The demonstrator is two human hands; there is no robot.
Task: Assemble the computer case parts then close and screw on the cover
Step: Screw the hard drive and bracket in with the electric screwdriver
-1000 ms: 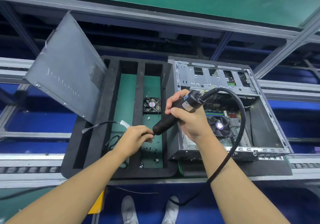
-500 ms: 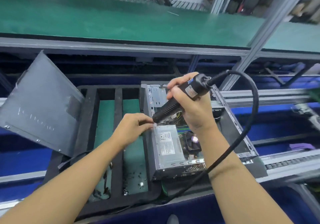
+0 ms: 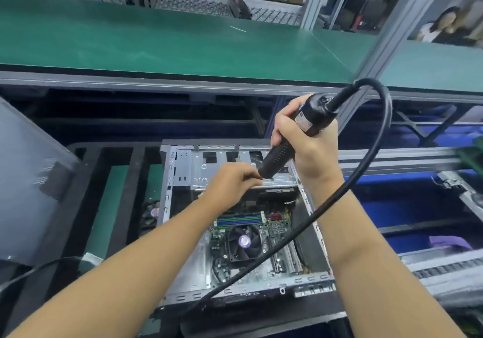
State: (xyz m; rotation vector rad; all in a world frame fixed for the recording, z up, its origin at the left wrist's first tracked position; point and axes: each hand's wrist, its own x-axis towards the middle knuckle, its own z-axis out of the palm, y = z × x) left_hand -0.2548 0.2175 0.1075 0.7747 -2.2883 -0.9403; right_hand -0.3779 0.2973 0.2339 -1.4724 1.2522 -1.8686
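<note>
The open computer case (image 3: 183,235) lies on its side in the middle, its motherboard and black CPU fan (image 3: 244,242) showing. My right hand (image 3: 308,149) grips a black electric screwdriver (image 3: 290,141) tilted down over the metal drive bay (image 3: 217,170) at the case's far end. My left hand (image 3: 232,181) reaches over the bay, its fingertips pinched together at the screwdriver's tip; what they pinch is too small to see. The grey side cover (image 3: 28,188) leans tilted at the left edge.
A black foam tray (image 3: 125,201) with green slots lies left of the case, a small loose fan (image 3: 151,212) in it. The screwdriver's black cable (image 3: 376,154) loops right and crosses the case. A green shelf (image 3: 183,42) runs behind; a conveyor rail (image 3: 444,267) is at right.
The view has swung over the case. Both hands have moved together from the case's left wall to above the drive bay, the left fingers staying at the screwdriver tip.
</note>
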